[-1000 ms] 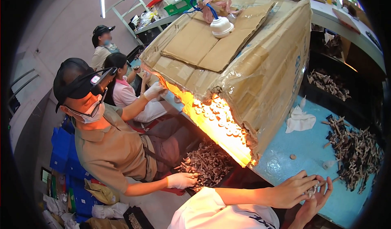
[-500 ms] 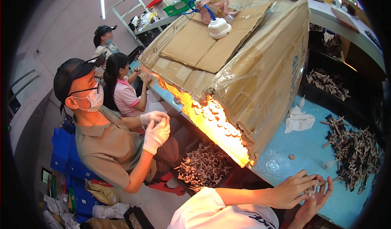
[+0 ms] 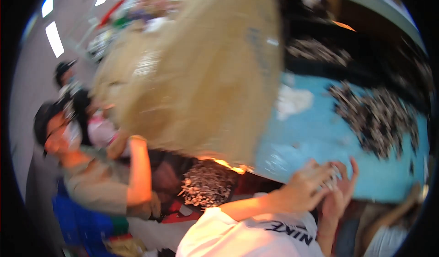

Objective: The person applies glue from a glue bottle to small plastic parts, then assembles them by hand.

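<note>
My left hand (image 3: 310,184) and my right hand (image 3: 339,194) meet over the near edge of the blue tabletop (image 3: 297,154). Between their fingertips is a small whitish piece (image 3: 333,177), too blurred to name. The left fingers curl over it from one side, while the right thumb presses it and one right finger sticks up. Beyond my hands, a heap of thin dark and pale strip-like pieces (image 3: 379,120) lies on the table. A crumpled white cloth (image 3: 292,100) rests farther back.
A large taped cardboard box (image 3: 196,83) stands left of the cloth, glowing orange along its lower edge. A bin of small pieces (image 3: 208,184) sits below it. A masked co-worker (image 3: 98,170) is at the left; another person's arm (image 3: 402,206) shows at lower right.
The view has swung right and blurred, so the box and co-workers sit farther left. My hands stay together around the small piece. The near co-worker's arm is now raised toward the box.
</note>
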`<state>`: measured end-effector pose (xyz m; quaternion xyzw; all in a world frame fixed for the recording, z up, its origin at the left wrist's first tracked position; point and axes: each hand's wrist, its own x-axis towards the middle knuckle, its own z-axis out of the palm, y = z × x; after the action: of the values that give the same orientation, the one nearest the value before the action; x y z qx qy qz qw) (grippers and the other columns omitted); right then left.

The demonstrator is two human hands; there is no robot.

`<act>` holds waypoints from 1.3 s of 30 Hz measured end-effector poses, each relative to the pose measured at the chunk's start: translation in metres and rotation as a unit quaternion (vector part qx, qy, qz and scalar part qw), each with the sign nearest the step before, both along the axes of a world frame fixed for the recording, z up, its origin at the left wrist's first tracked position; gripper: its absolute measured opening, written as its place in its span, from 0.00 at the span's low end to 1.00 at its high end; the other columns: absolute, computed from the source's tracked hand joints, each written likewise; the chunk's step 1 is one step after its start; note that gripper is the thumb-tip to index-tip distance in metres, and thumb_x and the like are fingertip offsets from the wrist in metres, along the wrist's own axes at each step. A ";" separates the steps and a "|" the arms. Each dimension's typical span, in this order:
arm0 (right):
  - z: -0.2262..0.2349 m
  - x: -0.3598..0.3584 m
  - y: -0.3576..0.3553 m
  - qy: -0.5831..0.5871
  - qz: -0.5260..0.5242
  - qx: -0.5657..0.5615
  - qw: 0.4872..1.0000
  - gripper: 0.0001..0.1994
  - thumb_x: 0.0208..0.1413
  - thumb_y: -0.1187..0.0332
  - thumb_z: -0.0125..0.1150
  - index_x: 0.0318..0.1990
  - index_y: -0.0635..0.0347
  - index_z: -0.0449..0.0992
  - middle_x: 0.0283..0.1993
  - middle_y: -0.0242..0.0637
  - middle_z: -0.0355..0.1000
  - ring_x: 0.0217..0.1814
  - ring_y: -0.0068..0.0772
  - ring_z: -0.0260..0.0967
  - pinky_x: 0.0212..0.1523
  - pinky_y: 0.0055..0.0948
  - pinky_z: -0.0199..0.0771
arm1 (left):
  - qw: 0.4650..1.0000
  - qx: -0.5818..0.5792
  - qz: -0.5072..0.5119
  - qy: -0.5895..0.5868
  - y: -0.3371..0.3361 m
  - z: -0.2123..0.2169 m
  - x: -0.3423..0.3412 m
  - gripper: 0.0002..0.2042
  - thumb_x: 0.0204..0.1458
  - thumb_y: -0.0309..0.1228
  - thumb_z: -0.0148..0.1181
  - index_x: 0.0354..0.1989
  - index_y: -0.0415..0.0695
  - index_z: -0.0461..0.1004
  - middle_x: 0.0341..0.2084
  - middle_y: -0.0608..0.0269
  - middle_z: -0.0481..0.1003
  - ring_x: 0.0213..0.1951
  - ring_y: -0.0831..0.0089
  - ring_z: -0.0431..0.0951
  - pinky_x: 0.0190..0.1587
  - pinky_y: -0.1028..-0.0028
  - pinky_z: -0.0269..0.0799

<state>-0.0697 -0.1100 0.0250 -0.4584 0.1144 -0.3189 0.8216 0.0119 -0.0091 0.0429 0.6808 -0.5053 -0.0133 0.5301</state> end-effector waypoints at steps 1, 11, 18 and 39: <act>0.005 0.003 0.000 -0.018 0.016 0.018 1.000 0.39 0.42 0.70 0.62 0.61 0.60 0.46 0.51 0.48 0.62 0.50 0.35 0.64 0.50 0.31 0.67 | 1.000 -0.001 0.009 0.004 0.002 0.004 0.003 0.22 0.39 0.24 0.61 0.46 0.32 0.67 0.41 0.45 0.71 0.32 0.53 0.70 0.36 0.63 0.67; 0.008 0.000 -0.019 -0.082 0.069 0.128 0.986 0.37 0.43 0.76 0.54 0.62 0.56 0.45 0.52 0.52 0.59 0.55 0.41 0.61 0.49 0.33 0.72 | 0.989 0.104 0.001 -0.106 -0.020 0.038 0.006 0.23 0.34 0.26 0.64 0.43 0.31 0.72 0.38 0.45 0.73 0.26 0.60 0.68 0.26 0.70 0.68; 0.009 -0.004 -0.019 -0.088 0.078 0.147 0.982 0.37 0.43 0.78 0.53 0.62 0.55 0.44 0.52 0.53 0.59 0.56 0.43 0.60 0.50 0.34 0.71 | 0.980 0.147 0.008 -0.131 -0.019 0.043 -0.001 0.22 0.38 0.28 0.62 0.44 0.32 0.70 0.40 0.45 0.71 0.28 0.60 0.68 0.27 0.70 0.68; 0.029 -0.019 -0.022 0.072 -0.084 -0.377 0.920 0.29 0.40 0.79 0.65 0.54 0.65 0.62 0.53 0.49 0.61 0.35 0.26 0.68 0.34 0.24 0.75 | 0.589 -0.113 -0.340 0.724 -0.006 -0.008 0.023 0.20 0.58 0.42 0.41 0.53 0.43 0.65 0.53 0.50 0.64 0.47 0.51 0.68 0.25 0.66 0.70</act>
<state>-0.0890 -0.1317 0.0541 -0.7446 0.0830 -0.3726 0.5476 0.0347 -0.0150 0.0353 0.1594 -0.1466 -0.6238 0.7510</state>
